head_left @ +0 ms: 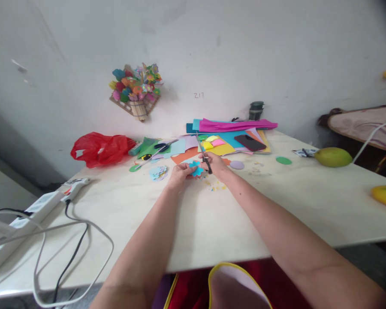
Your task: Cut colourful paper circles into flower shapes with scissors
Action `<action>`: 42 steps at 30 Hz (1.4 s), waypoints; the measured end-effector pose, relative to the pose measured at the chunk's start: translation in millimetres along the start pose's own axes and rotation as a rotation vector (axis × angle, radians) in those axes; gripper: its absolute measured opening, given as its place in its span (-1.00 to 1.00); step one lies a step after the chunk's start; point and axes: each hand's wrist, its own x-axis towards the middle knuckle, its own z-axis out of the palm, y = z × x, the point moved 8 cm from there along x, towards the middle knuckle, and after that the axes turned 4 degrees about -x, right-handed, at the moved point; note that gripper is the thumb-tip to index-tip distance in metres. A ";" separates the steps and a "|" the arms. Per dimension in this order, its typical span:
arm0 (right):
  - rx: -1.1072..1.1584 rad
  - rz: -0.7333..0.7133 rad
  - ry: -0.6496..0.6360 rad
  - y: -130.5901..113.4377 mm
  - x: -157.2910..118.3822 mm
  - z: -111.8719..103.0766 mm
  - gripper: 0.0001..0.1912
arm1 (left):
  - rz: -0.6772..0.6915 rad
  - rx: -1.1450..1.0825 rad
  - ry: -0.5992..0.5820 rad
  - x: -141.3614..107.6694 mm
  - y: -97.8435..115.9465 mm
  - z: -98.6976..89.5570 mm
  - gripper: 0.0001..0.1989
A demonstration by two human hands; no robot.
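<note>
Over the middle of the table, my left hand (180, 172) pinches a blue paper flower (196, 169) with scalloped edges. My right hand (216, 165) is closed on a pair of scissors (206, 162), whose blades point up and away from me. Its fingers are close beside the flower's right edge. Small yellow and blue paper scraps (216, 186) lie just below my hands. A stack of pale cut paper shapes (158, 173) rests to the left, and a lilac paper circle (237, 165) lies to the right of my right hand.
Behind my hands are coloured paper sheets (225, 148), a phone (250, 143) and a second pair of scissors (162, 147). A red plastic bag (99, 150) sits at the back left. Cables and a power strip (40, 210) occupy the left side; a green mango (333, 157) lies right.
</note>
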 end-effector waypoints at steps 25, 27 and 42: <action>0.045 -0.019 0.113 -3.1 2.6 -5.7 -0.52 | 0.094 -0.136 0.131 -1.5 9.2 -6.1 -0.62; 0.020 0.035 0.049 -1.7 0.5 -4.4 -0.49 | 0.104 -0.145 0.171 -0.2 9.5 -11.5 -0.61; -0.206 0.110 -0.351 10.2 -11.7 16.6 -0.58 | 0.147 -0.256 0.328 -0.9 15.3 -28.0 -0.62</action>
